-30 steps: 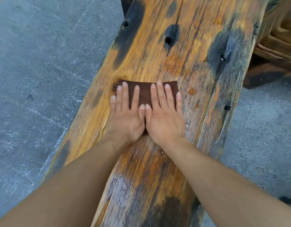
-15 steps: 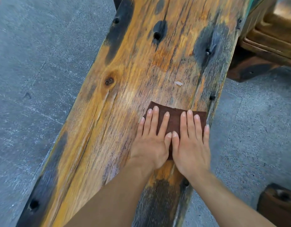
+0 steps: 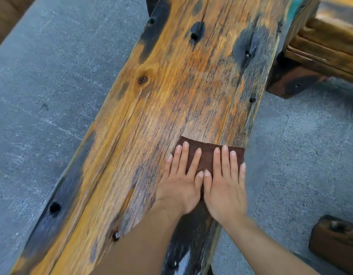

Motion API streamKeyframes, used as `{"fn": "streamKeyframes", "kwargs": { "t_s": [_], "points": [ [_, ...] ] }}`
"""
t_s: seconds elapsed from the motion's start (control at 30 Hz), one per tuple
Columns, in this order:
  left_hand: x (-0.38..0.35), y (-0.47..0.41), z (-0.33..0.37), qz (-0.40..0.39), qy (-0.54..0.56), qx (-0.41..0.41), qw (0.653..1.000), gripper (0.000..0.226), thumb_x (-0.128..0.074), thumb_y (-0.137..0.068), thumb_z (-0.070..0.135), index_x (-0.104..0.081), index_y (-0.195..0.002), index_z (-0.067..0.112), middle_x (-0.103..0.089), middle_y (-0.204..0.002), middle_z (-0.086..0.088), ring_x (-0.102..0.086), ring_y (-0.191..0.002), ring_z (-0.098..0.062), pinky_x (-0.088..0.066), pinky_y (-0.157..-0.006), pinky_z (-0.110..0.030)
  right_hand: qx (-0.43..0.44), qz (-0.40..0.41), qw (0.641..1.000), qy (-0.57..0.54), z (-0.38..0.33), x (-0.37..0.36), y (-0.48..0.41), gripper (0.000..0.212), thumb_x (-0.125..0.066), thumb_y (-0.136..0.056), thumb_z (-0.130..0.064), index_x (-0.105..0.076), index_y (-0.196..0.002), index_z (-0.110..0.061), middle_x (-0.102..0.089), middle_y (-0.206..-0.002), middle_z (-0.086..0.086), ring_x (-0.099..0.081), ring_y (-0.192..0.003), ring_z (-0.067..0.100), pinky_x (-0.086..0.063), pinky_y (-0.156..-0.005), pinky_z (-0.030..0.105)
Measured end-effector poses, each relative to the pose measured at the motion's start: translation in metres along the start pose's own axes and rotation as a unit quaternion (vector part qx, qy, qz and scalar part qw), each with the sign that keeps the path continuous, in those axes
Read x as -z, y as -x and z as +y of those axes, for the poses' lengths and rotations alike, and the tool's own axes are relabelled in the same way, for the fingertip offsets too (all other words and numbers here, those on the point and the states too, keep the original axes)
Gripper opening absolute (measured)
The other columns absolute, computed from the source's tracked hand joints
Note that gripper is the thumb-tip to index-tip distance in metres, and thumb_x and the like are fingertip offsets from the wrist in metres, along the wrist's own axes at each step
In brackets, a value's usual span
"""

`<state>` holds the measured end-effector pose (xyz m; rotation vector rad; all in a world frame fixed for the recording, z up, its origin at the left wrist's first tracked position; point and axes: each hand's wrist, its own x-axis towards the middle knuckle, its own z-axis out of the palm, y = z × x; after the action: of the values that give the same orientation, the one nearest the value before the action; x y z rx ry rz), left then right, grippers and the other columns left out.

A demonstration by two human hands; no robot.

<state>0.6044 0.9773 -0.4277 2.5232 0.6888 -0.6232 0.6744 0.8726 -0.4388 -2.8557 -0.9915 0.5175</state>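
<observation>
A brown pad (image 3: 207, 155) is pressed flat beneath both grips. The left grip (image 3: 178, 187) is laid on the pad's left half and the right grip (image 3: 225, 192) on its right half. The fingers are held straight and slightly spread, and the thumbs are set side by side at the middle. Nothing is pinched or curled round.

The pad's far edge is seen just beyond the fingertips. Its right corner is placed at the right edge of the counter (image 3: 171, 96), just beside the right grip's little finger. The counter is a weathered plank, orange-brown with black patches.

A dark knot (image 3: 142, 80) is seen well beyond the left grip, and a round hole (image 3: 55, 207) well to its left. A grey stone floor (image 3: 42, 96) is seen on both sides. A wooden block (image 3: 336, 241) is seen on it, right of the right grip.
</observation>
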Motion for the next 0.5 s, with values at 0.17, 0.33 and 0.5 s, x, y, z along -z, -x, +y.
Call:
{"fn": "streamKeyframes", "kwargs": {
  "t_s": [0.17, 0.33, 0.5],
  "points": [
    [0.0, -0.003, -0.001, -0.008, 0.009, -0.005, 1.0, 0.052, 0.004, -0.097, 0.048, 0.048, -0.123, 0.037, 0.061, -0.127, 0.006, 0.055, -0.119, -0.008, 0.037, -0.096, -0.029, 0.017, -0.016, 1.0, -0.005, 0.003, -0.001, -0.004, 0.06, 0.0, -0.093, -0.043, 0.022, -0.144, -0.019, 0.03, -0.152, 0.0, 0.031, -0.139, 0.017, 0.019, -0.114, 0.041],
    [0.007, -0.021, -0.001, -0.005, -0.003, -0.005, 1.0, 0.051, 0.005, -0.096, 0.049, 0.049, -0.12, 0.04, 0.063, -0.125, 0.008, 0.055, -0.119, -0.007, 0.038, -0.095, -0.027, 0.018, -0.017, 1.0, -0.011, 0.007, 0.006, -0.023, 0.061, -0.006, -0.095, -0.042, 0.025, -0.143, -0.018, 0.033, -0.151, 0.005, 0.034, -0.137, 0.019, 0.02, -0.113, 0.043],
    [0.031, -0.076, 0.007, 0.016, -0.006, -0.014, 1.0, 0.05, 0.006, -0.095, 0.05, 0.049, -0.12, 0.041, 0.061, -0.126, 0.008, 0.054, -0.119, -0.006, 0.038, -0.096, -0.026, 0.008, 0.006, 1.0, -0.022, 0.018, 0.021, -0.075, 0.061, -0.005, -0.094, -0.042, 0.023, -0.143, -0.019, 0.032, -0.151, 0.005, 0.031, -0.138, 0.019, 0.02, -0.113, 0.042]
  ]
}}
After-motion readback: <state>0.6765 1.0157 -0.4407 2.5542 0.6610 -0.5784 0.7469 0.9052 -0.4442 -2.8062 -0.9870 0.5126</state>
